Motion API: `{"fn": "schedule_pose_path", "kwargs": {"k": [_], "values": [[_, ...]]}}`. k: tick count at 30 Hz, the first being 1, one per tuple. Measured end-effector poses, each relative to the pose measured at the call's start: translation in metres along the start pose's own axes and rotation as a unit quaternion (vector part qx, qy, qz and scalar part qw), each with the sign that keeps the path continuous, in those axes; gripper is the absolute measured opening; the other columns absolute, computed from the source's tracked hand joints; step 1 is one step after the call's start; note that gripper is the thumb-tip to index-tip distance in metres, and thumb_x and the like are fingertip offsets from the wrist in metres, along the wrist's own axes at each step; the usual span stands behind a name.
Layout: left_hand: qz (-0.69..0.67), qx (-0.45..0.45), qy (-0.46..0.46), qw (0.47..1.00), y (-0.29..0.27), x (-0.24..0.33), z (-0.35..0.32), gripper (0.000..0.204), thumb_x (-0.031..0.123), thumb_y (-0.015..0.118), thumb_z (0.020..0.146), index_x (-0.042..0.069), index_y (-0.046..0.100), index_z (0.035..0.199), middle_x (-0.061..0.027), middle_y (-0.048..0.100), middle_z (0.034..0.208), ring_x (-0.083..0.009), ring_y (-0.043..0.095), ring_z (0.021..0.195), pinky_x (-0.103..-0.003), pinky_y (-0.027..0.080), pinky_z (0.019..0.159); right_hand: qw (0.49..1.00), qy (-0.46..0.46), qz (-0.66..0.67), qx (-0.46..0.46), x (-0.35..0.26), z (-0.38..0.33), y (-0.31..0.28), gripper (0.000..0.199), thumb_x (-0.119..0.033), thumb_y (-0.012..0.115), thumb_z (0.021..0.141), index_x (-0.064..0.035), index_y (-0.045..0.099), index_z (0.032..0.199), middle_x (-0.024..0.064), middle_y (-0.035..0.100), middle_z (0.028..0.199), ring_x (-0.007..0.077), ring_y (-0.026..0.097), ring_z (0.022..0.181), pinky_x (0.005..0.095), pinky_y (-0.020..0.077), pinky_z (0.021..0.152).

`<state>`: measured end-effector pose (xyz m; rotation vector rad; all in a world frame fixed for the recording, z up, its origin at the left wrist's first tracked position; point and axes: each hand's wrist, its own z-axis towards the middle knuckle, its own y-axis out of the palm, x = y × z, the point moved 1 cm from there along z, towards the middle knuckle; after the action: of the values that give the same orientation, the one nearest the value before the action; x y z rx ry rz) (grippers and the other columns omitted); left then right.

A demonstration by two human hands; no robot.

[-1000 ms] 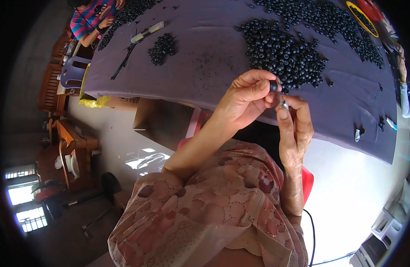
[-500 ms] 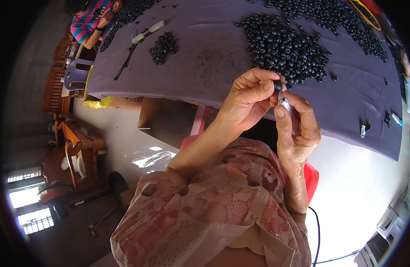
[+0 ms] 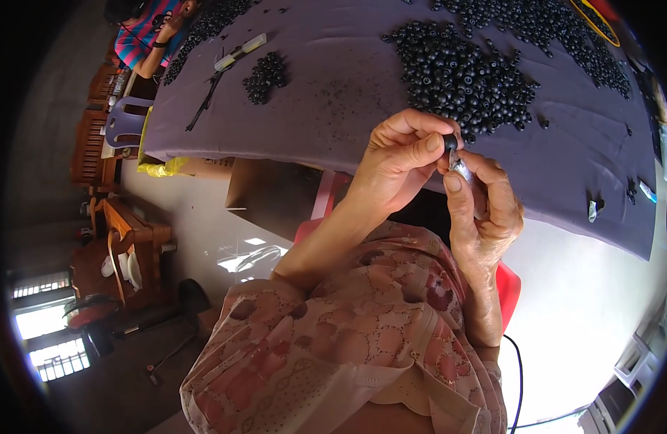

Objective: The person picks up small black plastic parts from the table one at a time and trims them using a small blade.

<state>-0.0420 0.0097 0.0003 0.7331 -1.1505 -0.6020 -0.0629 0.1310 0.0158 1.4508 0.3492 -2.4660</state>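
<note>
Between the thumb and fingers of my left hand (image 3: pixel 400 160) is a small round black part (image 3: pixel 450 142). My right hand (image 3: pixel 487 206) pinches a small blade-like tool (image 3: pixel 461 171) with a silvery wrapped grip. The tool's thin tip meets the underside of the black part; whether it cuts in, I cannot tell. Just beyond both hands lies a large pile of black parts (image 3: pixel 464 79), many showing a hole, on the purple tablecloth (image 3: pixel 326 123).
A smaller heap of black parts (image 3: pixel 265 78) and a clear-and-yellow cutter (image 3: pixel 239 52) lie to the left. More parts spread at the far right near a yellow-rimmed container (image 3: pixel 600 25). Foil scraps (image 3: pixel 592 210) lie right. Another person (image 3: pixel 149 43) sits far left.
Both hands keep their grips. My left hand has shifted slightly left and turned the black part a little against the tool's tip.
</note>
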Motion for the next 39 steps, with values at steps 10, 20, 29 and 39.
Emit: {"fn": "schedule_pose_path", "kwargs": {"k": [10, 20, 29, 39], "values": [[0.019, 0.012, 0.005, 1.0, -0.001, -0.001, -0.001, 0.012, 0.002, 0.056, 0.078, 0.003, 0.059, 0.089, -0.0101, 0.058, 0.085, -0.0115, 0.055, 0.066, -0.022, 0.047, 0.064, 1.0, 0.001, 0.002, -0.016, 0.003, -0.001, -0.001, 0.015, 0.001, 0.056, 0.078, 0.0043, 0.055, 0.092, 0.0098, 0.06, 0.084, 0.0098, 0.057, 0.074, 0.0176, 0.0446, 0.064], [0.025, 0.021, 0.024, 0.999, -0.003, -0.004, -0.002, 0.012, 0.001, 0.056, 0.078, 0.002, 0.058, 0.089, -0.0097, 0.058, 0.085, -0.0115, 0.054, 0.067, -0.023, 0.046, 0.064, 0.999, 0.031, 0.006, -0.012, 0.004, -0.002, 0.002, 0.013, 0.0, 0.055, 0.079, 0.0032, 0.055, 0.091, 0.008, 0.06, 0.084, 0.0079, 0.056, 0.076, 0.017, 0.0436, 0.064], [0.042, 0.003, 0.078, 0.996, -0.001, -0.004, -0.003, 0.011, 0.001, 0.055, 0.078, 0.003, 0.056, 0.089, -0.0105, 0.057, 0.091, -0.0126, 0.053, 0.077, -0.024, 0.045, 0.067, 0.998, 0.041, 0.045, -0.018, 0.003, 0.001, 0.004, 0.012, 0.0, 0.055, 0.079, 0.0034, 0.055, 0.09, 0.0073, 0.06, 0.083, 0.0065, 0.053, 0.074, 0.0164, 0.0416, 0.065], [0.042, 0.002, 0.084, 0.996, -0.003, -0.003, -0.003, 0.011, 0.002, 0.056, 0.078, 0.005, 0.055, 0.089, -0.0094, 0.056, 0.092, -0.0122, 0.052, 0.076, -0.024, 0.044, 0.067, 0.997, 0.039, 0.068, -0.017, 0.002, 0.004, 0.008, 0.011, -0.001, 0.056, 0.079, 0.0032, 0.055, 0.089, 0.0061, 0.06, 0.081, 0.0051, 0.051, 0.071, 0.016, 0.0403, 0.064]]}}
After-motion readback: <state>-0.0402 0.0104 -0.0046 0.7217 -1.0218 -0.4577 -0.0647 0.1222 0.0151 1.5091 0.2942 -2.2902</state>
